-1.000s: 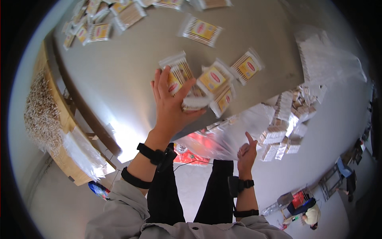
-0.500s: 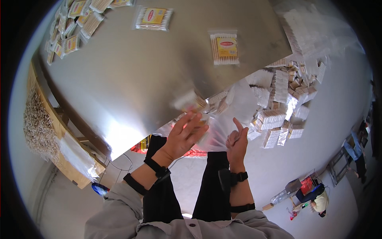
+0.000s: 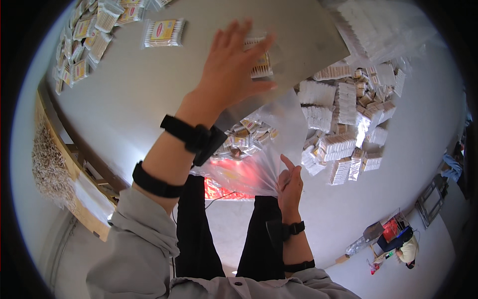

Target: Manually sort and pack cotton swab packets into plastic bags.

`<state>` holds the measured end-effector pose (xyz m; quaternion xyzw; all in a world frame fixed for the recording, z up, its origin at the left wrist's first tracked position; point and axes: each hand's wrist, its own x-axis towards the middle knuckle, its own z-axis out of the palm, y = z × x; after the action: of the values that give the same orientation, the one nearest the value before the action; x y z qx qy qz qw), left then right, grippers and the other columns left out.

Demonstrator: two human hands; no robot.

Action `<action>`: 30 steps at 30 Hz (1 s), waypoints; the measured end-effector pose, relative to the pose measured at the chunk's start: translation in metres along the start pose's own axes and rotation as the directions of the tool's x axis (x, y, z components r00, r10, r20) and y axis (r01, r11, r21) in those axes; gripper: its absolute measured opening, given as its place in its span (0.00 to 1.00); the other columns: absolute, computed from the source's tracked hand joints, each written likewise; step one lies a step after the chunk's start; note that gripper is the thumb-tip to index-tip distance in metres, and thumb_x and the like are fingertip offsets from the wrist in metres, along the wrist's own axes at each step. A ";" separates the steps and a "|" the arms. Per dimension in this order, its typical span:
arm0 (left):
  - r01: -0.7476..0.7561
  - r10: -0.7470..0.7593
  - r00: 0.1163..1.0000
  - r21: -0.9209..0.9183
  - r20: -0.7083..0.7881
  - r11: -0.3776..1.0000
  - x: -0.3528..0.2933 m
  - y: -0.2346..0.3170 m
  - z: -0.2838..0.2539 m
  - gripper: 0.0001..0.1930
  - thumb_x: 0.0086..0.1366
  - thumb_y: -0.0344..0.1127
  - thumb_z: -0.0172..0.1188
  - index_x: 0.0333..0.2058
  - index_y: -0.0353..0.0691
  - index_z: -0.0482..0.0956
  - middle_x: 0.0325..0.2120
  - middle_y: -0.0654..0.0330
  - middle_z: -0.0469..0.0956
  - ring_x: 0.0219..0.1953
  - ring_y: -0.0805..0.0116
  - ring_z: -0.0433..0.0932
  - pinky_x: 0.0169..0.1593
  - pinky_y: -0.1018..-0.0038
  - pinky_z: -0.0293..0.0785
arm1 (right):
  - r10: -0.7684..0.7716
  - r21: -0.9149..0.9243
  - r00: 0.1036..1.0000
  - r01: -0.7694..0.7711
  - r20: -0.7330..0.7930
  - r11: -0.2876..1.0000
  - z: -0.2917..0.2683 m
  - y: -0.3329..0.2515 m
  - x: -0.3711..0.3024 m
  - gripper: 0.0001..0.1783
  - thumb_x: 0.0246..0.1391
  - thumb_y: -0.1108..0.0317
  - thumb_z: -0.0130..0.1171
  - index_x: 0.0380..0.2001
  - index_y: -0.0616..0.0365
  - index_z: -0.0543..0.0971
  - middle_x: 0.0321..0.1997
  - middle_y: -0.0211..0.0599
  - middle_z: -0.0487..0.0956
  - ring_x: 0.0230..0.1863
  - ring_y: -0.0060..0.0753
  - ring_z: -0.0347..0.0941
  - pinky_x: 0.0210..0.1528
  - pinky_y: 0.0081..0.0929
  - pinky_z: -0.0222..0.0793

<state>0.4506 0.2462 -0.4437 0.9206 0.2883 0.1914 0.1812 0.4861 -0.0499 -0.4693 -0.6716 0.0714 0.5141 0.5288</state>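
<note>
My left hand [image 3: 230, 67] is stretched out over the grey table [image 3: 134, 89], fingers spread. Partly hidden beneath its fingers is a flat clear pack of cotton swabs [image 3: 262, 67] with a yellow label; contact cannot be made out. Close to my knees, my right hand [image 3: 290, 188] is closed on the gathered rim of a large clear plastic bag [image 3: 271, 167], its index finger pointing up. Several swab packs [image 3: 241, 140] lie inside the bag, below the table's near edge. Another swab pack [image 3: 164, 33] rests by itself farther left on the table.
A heap of swab packs [image 3: 92, 37] covers the table's far left. Stacks of bundled swabs [image 3: 343, 107] lie right of the table, below clear plastic sheeting [image 3: 388, 30]. Left stands a wooden-edged tray of loose sticks [image 3: 50, 164]. Another person [image 3: 408, 247] is at the lower right.
My left hand has moved from the bag's mouth up and away to the pack on the table. A blurred pack near that hand is no longer there. My right hand stays on the bag.
</note>
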 end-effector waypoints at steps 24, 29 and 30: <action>0.687 -0.702 0.707 0.151 0.086 0.711 0.072 -0.166 -0.125 0.44 0.37 0.65 0.65 0.55 0.56 0.64 0.57 0.39 0.47 0.60 0.32 0.38 0.54 0.36 0.42 | 0.025 -0.004 0.992 -0.025 -0.126 1.000 0.015 0.003 -0.049 0.34 0.60 0.44 0.34 0.47 0.68 0.70 0.09 0.18 0.53 0.10 0.11 0.45 0.13 0.14 0.38; 0.573 -0.629 0.777 0.408 0.005 0.711 0.034 -0.137 -0.092 0.40 0.36 0.61 0.68 0.51 0.57 0.68 0.60 0.50 0.43 0.60 0.29 0.31 0.52 0.31 0.40 | 0.001 -0.033 0.992 -0.005 -0.125 0.999 0.020 0.004 -0.026 0.33 0.60 0.45 0.34 0.47 0.68 0.70 0.09 0.18 0.53 0.11 0.11 0.45 0.14 0.14 0.38; 0.545 -0.584 0.812 0.388 -0.022 0.743 0.020 -0.138 -0.089 0.39 0.33 0.57 0.71 0.49 0.57 0.70 0.60 0.54 0.46 0.60 0.29 0.33 0.51 0.30 0.40 | 0.018 -0.025 0.992 -0.021 -0.121 0.999 0.023 0.005 -0.027 0.33 0.60 0.45 0.34 0.47 0.68 0.70 0.09 0.18 0.53 0.11 0.11 0.45 0.14 0.14 0.38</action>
<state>0.3615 0.3847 -0.4233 0.8153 0.5750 0.0217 0.0651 0.4558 -0.0463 -0.4500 -0.7075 0.1033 0.4786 0.5096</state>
